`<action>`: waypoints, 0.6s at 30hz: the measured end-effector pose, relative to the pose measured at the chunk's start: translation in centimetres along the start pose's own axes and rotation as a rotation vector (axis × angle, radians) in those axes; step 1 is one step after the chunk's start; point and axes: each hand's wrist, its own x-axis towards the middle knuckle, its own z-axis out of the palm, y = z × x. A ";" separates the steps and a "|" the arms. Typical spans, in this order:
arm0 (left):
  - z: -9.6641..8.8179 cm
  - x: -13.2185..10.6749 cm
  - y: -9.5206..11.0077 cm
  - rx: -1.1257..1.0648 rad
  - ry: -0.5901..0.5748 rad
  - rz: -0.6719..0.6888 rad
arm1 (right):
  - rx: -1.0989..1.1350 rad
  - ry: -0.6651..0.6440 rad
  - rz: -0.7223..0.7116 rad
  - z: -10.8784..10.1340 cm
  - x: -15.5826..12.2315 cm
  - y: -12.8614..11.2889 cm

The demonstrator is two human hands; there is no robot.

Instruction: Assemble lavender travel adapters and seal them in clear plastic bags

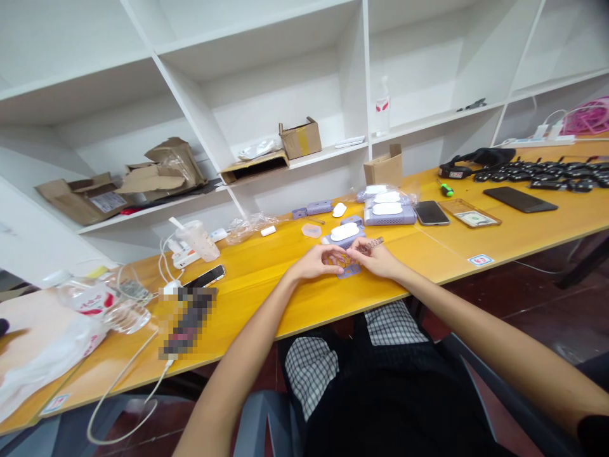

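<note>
My left hand (pixel 318 261) and my right hand (pixel 375 257) meet over the yellow table (pixel 266 285), fingers curled in a pinch. Between them they hold a small flat purple part (pixel 349 271) that rests on the tabletop. Just beyond my fingers lies a purple device with a white oval top (pixel 345 233). A small ridged strip (pixel 375 242) lies by my right hand.
More purple-and-white devices (pixel 387 209) sit further back, next to a phone (pixel 431 212) and a clear tray with a banknote (pixel 470 212). Black parts (pixel 547 174) crowd the right end. A plastic cup (pixel 202 240), another phone (pixel 205 277), cables and a plastic bag (pixel 42 355) lie to the left. White shelves (pixel 266 95) stand behind.
</note>
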 end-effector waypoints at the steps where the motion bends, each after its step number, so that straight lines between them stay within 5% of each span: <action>1: 0.0 0.0 0.0 0.003 0.009 -0.002 | 0.005 -0.001 0.000 0.0 0.0 0.1; 18: 0.0 0.0 0.1 -0.007 0.018 -0.037 | 0.183 -0.090 0.064 0.1 0.0 -0.2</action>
